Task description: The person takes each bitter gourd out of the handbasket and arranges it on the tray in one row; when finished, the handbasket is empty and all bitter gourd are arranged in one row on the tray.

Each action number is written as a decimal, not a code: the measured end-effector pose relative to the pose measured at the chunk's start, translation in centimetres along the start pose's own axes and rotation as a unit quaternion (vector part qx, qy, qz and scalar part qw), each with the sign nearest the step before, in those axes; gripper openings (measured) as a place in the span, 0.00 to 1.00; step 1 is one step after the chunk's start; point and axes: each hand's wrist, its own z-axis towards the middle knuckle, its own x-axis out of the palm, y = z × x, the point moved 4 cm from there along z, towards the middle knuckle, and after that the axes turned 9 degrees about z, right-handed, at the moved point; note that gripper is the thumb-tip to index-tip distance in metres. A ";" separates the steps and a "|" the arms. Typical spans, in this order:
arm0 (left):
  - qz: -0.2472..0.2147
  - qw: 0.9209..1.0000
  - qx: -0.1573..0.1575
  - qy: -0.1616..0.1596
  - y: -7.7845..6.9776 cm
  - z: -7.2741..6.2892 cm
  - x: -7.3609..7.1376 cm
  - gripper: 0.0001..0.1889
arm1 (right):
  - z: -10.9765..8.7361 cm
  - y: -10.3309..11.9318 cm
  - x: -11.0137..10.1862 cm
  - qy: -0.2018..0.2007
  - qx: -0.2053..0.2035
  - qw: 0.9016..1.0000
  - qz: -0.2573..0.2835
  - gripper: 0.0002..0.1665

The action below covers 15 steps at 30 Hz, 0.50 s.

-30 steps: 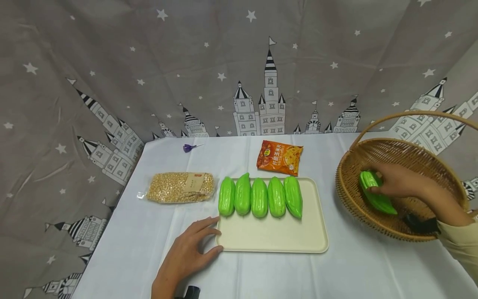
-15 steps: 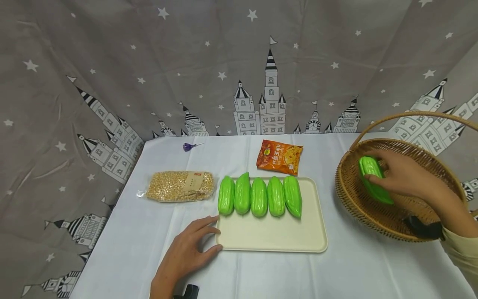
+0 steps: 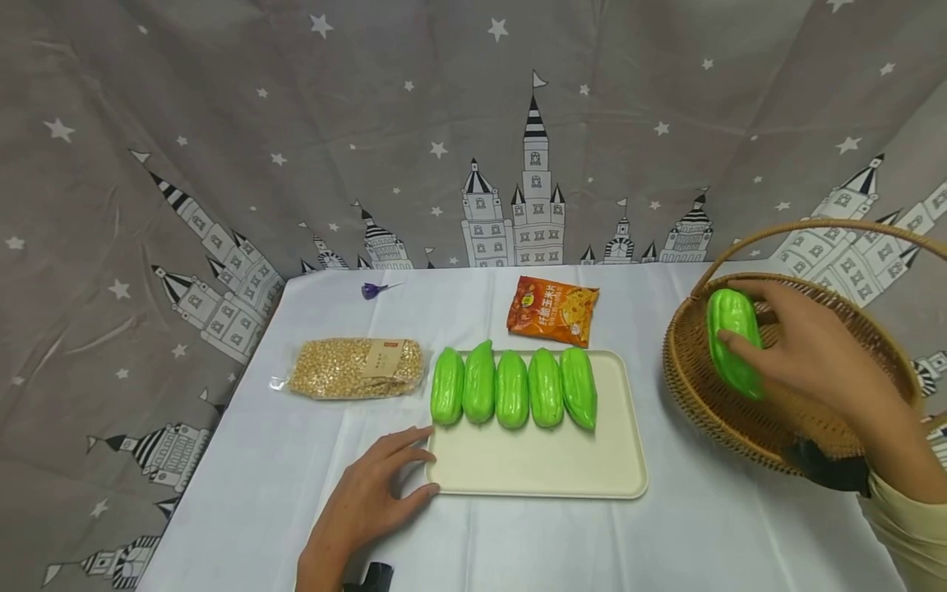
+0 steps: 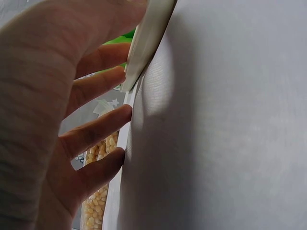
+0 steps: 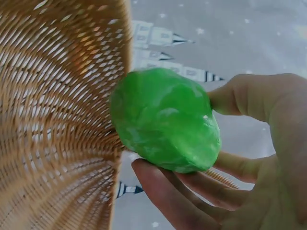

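In the head view, my right hand (image 3: 810, 349) grips a shiny green ribbed gourd (image 3: 732, 333), thumb on one side and fingers on the other. The gourd is raised within the mouth of the wicker basket (image 3: 688, 386); the right wrist view shows the gourd (image 5: 165, 120) end-on beside the woven wall (image 5: 57, 110). My left hand (image 3: 373, 493) rests at the left edge of a cream tray (image 3: 536, 469), fingers spread and fingertips against the rim. Several similar green gourds (image 3: 512, 390) lie side by side along the tray's far half.
A bag of corn kernels (image 3: 333, 370) lies left of the tray. An orange snack packet (image 3: 553, 312) is behind it, and a small purple object (image 3: 372, 290) sits near the back edge. The basket's tall handle (image 3: 806, 224) arches over its opening.
My right hand has lifted the gourd from the basket's bottom, up and slightly toward its left rim. My left hand and the gourds on the tray stay in place.
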 end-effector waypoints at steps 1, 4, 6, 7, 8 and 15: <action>0.000 1.000 0.000 0.000 0.0 0.0 0.0 0.19 | -0.1 0.3 0.1 -0.007 0.001 1.000 0.006 0.44; 0.001 1.000 0.000 -0.001 0.0 -0.1 -0.1 0.19 | -0.4 1.3 0.2 -0.027 -0.003 0.999 0.023 0.44; 0.001 1.000 -0.002 0.000 0.0 -0.1 0.0 0.19 | -0.6 1.9 0.4 -0.037 -0.004 0.999 0.034 0.44; 0.000 1.000 -0.004 0.002 0.1 -0.1 0.0 0.20 | -0.7 2.1 0.5 -0.040 -0.001 0.998 0.040 0.44; 0.000 1.000 -0.004 0.003 0.1 0.0 0.0 0.19 | -0.8 2.4 0.6 -0.042 0.000 0.998 0.045 0.44; 0.006 1.000 -0.003 0.003 0.1 0.0 0.1 0.20 | -1.4 3.9 1.9 -0.047 0.004 0.996 0.081 0.44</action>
